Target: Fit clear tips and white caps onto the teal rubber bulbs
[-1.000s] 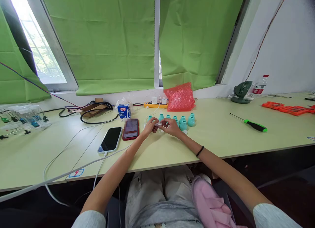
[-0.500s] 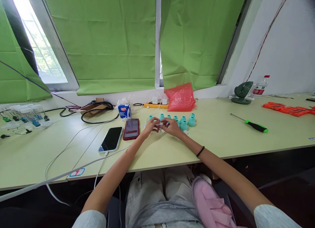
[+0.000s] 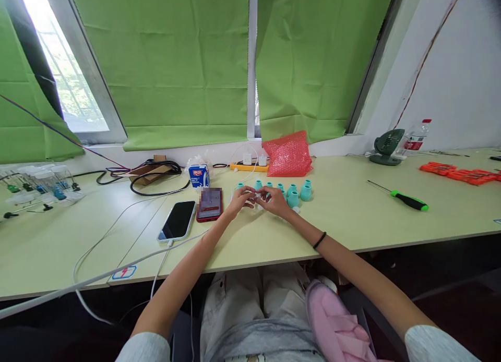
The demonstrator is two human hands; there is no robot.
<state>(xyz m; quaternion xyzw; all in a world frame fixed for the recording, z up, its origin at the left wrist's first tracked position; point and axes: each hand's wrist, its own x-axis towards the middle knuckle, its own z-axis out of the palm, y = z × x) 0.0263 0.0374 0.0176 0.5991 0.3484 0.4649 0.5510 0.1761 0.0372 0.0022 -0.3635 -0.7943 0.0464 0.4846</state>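
Observation:
Over the table's middle, my left hand [image 3: 241, 199] and my right hand [image 3: 273, 201] meet fingertip to fingertip. Both pinch a small whitish, clear-looking piece [image 3: 258, 195] between them; its kind is too small to make out. Just behind and right of my hands stand several turquoise bulb-shaped pieces [image 3: 306, 191] with narrow necks, some partly hidden by my fingers. Small white round parts [image 3: 296, 209] lie beside them, near my right hand.
Left of my hands lie a red-cased phone [image 3: 210, 205] and a white-edged phone [image 3: 177, 221] with a cable. Behind are a blue carton [image 3: 199, 176], an orange power strip [image 3: 249, 167] and red bubble wrap [image 3: 288, 154]. A screwdriver [image 3: 399, 196] and a fan [image 3: 386, 147] are rightward.
The fingers of both hands have shifted slightly around the small piece. The view has moved a little; the objects on the table stay in place.

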